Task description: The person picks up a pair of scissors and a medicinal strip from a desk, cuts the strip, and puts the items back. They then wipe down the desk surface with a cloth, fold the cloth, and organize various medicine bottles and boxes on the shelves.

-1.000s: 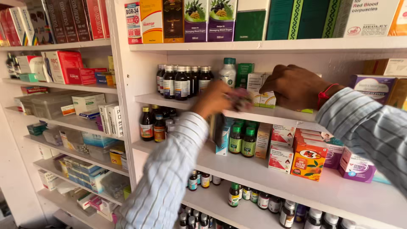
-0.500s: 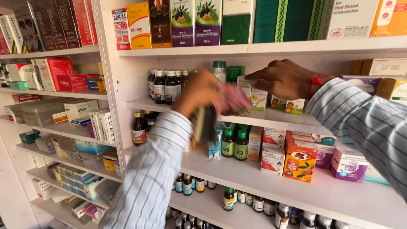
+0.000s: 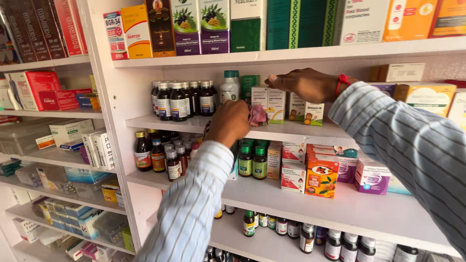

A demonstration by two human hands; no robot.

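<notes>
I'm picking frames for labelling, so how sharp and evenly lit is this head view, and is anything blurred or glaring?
Head view: daylight is soft and even, with shade under each shelf; the brown bottles and orange box are crisp; the left hand and its pink cloth are slightly motion-soft; the right hand is sharp; the near striped sleeves blur slightly; no harsh glare.

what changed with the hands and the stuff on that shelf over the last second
The left hand, holding a pink cloth throughout, moved slightly right along the middle shelf toward the small white boxes. The right hand settled onto the tops of those boxes. The dark bottles, white bottle and lower-shelf cartons stayed put.
</notes>
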